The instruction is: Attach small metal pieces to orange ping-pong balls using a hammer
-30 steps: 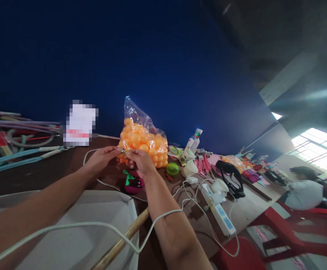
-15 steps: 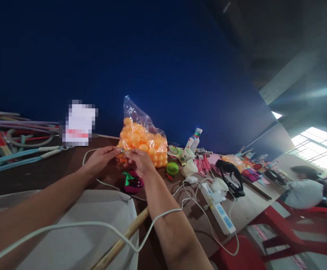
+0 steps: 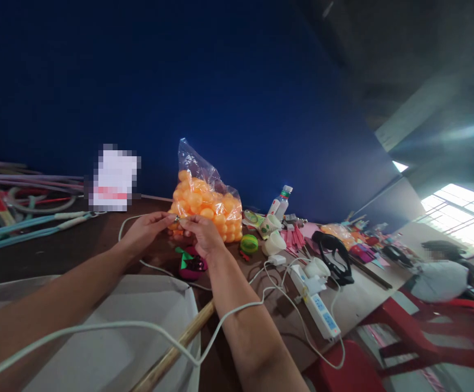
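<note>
Very little has changed during the last second: the person's two hands keep almost the same pose, so the fine finger work is continuing in one place. The left hand (image 3: pixel 151 230) and the right hand (image 3: pixel 202 231) are narrow, with fingertips pinching a small shiny thing (image 3: pixel 177 219) between them; its exact form cannot be told. It is in front of the clear bag of orange balls (image 3: pixel 207 209), above the tabletop (image 3: pixel 77 245). A striped green ball (image 3: pixel 248 244) lies beside this bag.

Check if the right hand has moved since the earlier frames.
No. The right hand keeps its place in front of the bag of orange balls, with no visible shift either way.
</note>
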A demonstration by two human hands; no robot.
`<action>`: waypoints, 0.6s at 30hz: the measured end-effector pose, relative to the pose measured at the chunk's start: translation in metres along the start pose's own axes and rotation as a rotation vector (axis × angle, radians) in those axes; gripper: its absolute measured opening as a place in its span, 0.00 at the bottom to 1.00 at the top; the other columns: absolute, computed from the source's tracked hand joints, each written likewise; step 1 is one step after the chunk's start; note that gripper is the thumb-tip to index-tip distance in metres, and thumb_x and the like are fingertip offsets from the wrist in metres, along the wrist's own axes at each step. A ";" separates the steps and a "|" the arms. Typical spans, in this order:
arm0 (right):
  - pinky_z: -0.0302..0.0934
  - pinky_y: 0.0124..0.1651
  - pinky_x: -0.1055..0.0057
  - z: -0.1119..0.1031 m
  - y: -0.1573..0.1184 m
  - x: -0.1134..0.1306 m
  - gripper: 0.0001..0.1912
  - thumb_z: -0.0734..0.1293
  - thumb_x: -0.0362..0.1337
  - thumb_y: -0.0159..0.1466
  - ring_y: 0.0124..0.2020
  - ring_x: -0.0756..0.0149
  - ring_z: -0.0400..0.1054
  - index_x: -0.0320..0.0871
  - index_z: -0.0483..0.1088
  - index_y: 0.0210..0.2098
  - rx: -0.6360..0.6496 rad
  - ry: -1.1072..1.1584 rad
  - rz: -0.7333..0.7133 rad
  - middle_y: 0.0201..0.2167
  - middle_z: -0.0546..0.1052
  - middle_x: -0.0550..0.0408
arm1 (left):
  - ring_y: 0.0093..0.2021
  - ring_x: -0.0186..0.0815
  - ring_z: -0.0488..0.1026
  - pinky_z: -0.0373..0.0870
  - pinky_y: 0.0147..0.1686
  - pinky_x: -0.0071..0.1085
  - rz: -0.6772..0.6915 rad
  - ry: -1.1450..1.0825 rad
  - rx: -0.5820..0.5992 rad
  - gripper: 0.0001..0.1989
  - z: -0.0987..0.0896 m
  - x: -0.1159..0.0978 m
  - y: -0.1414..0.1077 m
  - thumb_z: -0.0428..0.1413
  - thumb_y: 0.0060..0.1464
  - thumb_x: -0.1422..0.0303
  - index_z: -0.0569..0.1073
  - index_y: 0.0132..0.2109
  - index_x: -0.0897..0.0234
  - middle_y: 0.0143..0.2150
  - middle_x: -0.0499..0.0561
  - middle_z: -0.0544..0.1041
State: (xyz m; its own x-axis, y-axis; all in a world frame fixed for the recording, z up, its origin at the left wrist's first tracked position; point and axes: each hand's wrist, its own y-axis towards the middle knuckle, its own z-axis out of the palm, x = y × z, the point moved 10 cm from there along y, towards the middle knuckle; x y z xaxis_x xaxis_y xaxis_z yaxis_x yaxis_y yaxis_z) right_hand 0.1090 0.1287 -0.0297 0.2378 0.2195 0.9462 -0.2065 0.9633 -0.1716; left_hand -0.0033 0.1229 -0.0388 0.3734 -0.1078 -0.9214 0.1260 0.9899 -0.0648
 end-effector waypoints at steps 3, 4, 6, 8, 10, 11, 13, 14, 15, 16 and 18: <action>0.63 0.31 0.70 0.000 0.001 -0.001 0.12 0.74 0.38 0.44 0.22 0.72 0.63 0.41 0.69 0.23 0.002 -0.009 0.010 0.16 0.67 0.63 | 0.27 0.34 0.74 0.70 0.30 0.29 -0.009 0.018 -0.016 0.19 0.000 0.000 -0.001 0.66 0.39 0.57 0.76 0.35 0.67 0.28 0.51 0.78; 0.63 0.31 0.70 0.000 0.001 -0.001 0.11 0.74 0.38 0.45 0.22 0.72 0.63 0.41 0.69 0.23 0.004 -0.011 0.006 0.17 0.67 0.62 | 0.27 0.35 0.74 0.71 0.30 0.30 -0.010 0.024 -0.018 0.19 0.000 0.000 -0.001 0.66 0.39 0.57 0.76 0.35 0.66 0.28 0.51 0.78; 0.62 0.31 0.71 -0.001 0.001 -0.001 0.11 0.74 0.37 0.45 0.22 0.73 0.62 0.41 0.69 0.22 0.000 -0.015 -0.007 0.17 0.68 0.62 | 0.27 0.35 0.74 0.71 0.31 0.31 -0.008 0.028 -0.021 0.20 -0.001 0.000 -0.001 0.66 0.40 0.57 0.76 0.36 0.67 0.28 0.51 0.78; 0.62 0.31 0.72 -0.001 0.002 0.000 0.10 0.74 0.37 0.44 0.22 0.74 0.61 0.41 0.69 0.22 -0.008 -0.017 -0.012 0.17 0.69 0.62 | 0.28 0.35 0.74 0.71 0.32 0.30 -0.003 0.027 -0.024 0.20 -0.002 0.000 -0.001 0.66 0.40 0.57 0.76 0.37 0.67 0.28 0.51 0.77; 0.60 0.29 0.74 -0.002 0.002 0.001 0.09 0.73 0.36 0.44 0.21 0.75 0.61 0.41 0.69 0.21 -0.019 -0.021 -0.023 0.18 0.70 0.61 | 0.27 0.34 0.74 0.71 0.31 0.30 0.004 0.039 -0.028 0.20 -0.003 0.001 0.000 0.66 0.40 0.57 0.76 0.37 0.67 0.28 0.51 0.78; 0.59 0.28 0.75 -0.002 0.002 0.001 0.08 0.73 0.35 0.44 0.21 0.75 0.61 0.41 0.70 0.21 -0.025 -0.023 -0.027 0.18 0.71 0.61 | 0.27 0.34 0.74 0.71 0.30 0.29 0.009 0.049 -0.030 0.20 -0.004 0.001 0.000 0.66 0.40 0.57 0.76 0.37 0.67 0.28 0.51 0.78; 0.57 0.27 0.76 -0.002 0.002 0.002 0.08 0.73 0.35 0.44 0.20 0.75 0.60 0.41 0.70 0.20 -0.035 -0.021 -0.030 0.18 0.72 0.60 | 0.27 0.34 0.73 0.70 0.28 0.28 0.014 0.068 -0.028 0.20 -0.006 0.002 0.001 0.65 0.41 0.57 0.76 0.38 0.66 0.28 0.50 0.78; 0.57 0.27 0.76 -0.002 0.002 0.002 0.08 0.73 0.35 0.44 0.20 0.76 0.59 0.41 0.70 0.21 -0.037 -0.019 -0.030 0.19 0.72 0.60 | 0.26 0.34 0.73 0.70 0.28 0.28 0.018 0.071 -0.021 0.19 -0.006 0.003 0.002 0.65 0.42 0.57 0.76 0.38 0.66 0.29 0.50 0.78; 0.58 0.27 0.75 -0.002 0.001 0.002 0.09 0.74 0.35 0.44 0.20 0.76 0.59 0.41 0.70 0.21 -0.039 -0.018 -0.029 0.18 0.73 0.60 | 0.27 0.34 0.74 0.70 0.28 0.28 0.023 0.071 -0.011 0.19 -0.006 0.003 0.002 0.64 0.43 0.57 0.76 0.39 0.66 0.29 0.50 0.78; 0.58 0.27 0.75 -0.002 0.001 0.002 0.09 0.74 0.35 0.43 0.19 0.76 0.59 0.41 0.70 0.21 -0.041 -0.019 -0.030 0.18 0.72 0.61 | 0.27 0.34 0.74 0.70 0.29 0.29 0.031 0.072 -0.005 0.19 -0.005 0.003 0.002 0.64 0.43 0.56 0.77 0.39 0.66 0.29 0.50 0.78; 0.58 0.27 0.75 -0.002 0.001 0.003 0.10 0.74 0.36 0.44 0.19 0.76 0.59 0.40 0.70 0.21 -0.044 -0.029 -0.035 0.18 0.72 0.61 | 0.29 0.35 0.75 0.72 0.32 0.30 0.048 0.090 -0.010 0.19 -0.005 0.001 0.002 0.64 0.44 0.55 0.77 0.39 0.66 0.30 0.51 0.79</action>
State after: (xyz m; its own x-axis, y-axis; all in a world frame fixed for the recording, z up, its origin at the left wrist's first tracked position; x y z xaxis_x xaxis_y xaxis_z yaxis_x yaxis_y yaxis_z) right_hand 0.1116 0.1310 -0.0276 0.2167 0.1815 0.9592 -0.1560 0.9764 -0.1495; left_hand -0.0076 0.1251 -0.0417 0.2943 -0.0519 -0.9543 0.1004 0.9947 -0.0231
